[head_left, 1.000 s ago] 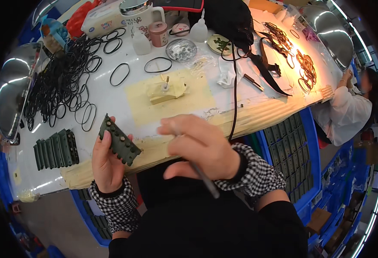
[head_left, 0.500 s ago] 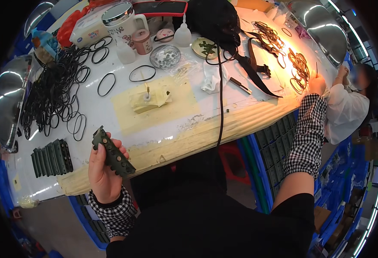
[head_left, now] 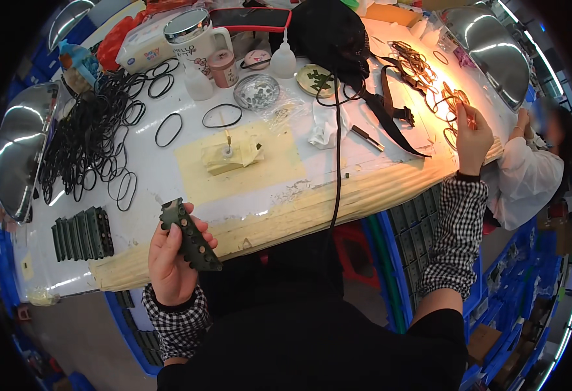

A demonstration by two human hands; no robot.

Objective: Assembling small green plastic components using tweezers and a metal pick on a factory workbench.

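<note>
My left hand (head_left: 172, 260) holds a dark green wedge-shaped plastic part with a row of holes (head_left: 191, 236), just off the near edge of the white worktable (head_left: 273, 189). My right hand (head_left: 473, 135) is stretched far to the right, its fingers touching a pile of orange-lit rubber rings (head_left: 452, 104) at the table's right end. Whether it grips a ring is hidden. A row of similar dark green parts (head_left: 82, 232) lies at the table's left front.
A yellow pad with a small fixture and upright pin (head_left: 230, 155) sits mid-table. Black rubber rings (head_left: 87, 146) heap on the left. Metal bowls (head_left: 22, 156), a mug (head_left: 195, 39), bottles, a black bag (head_left: 328, 32) and cable stand behind. A person in white (head_left: 527, 179) sits at right.
My right hand left the spot beside the green part and swung out to the rings at the far right. My left hand still holds the green part, slightly lower.
</note>
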